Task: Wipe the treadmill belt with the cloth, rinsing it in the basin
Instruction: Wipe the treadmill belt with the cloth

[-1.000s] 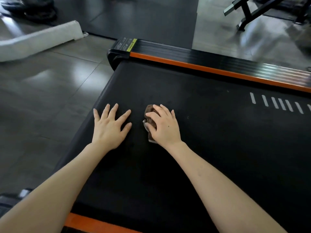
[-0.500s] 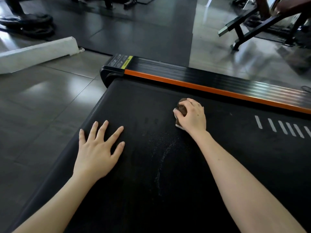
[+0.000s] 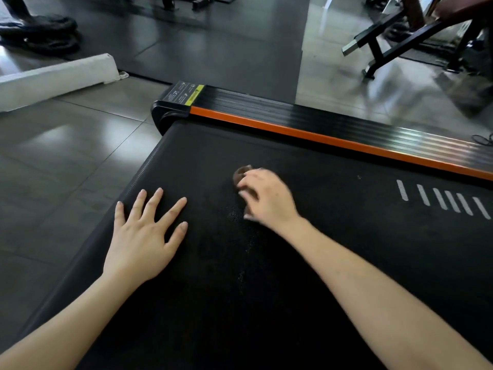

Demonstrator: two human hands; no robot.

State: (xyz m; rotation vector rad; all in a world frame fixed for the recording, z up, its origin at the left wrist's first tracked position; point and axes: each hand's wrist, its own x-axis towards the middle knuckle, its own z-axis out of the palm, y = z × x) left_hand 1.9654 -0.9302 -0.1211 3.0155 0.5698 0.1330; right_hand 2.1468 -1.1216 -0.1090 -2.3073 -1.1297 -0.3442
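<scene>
The black treadmill belt [image 3: 333, 236] fills the lower right of the head view. My right hand [image 3: 266, 196] is blurred with motion and grips a small brown cloth [image 3: 241, 173] against the belt; only the cloth's far end shows past my fingers. My left hand [image 3: 146, 231] lies flat on the belt near its left edge, fingers spread and straight. A faint damp streak runs down the belt below my right hand. No basin is in view.
An orange and black side rail [image 3: 333, 129] borders the belt's far edge. Grey floor tiles [image 3: 53, 169] lie to the left, with a white block [image 3: 53, 76] and black weight plates [image 3: 48, 33] beyond. A black bench frame [image 3: 400, 41] stands at the back right.
My right hand pushed the cloth away toward the far rail, then drew it back and to the left. My left hand stayed flat on the belt. The view tilted up slightly.
</scene>
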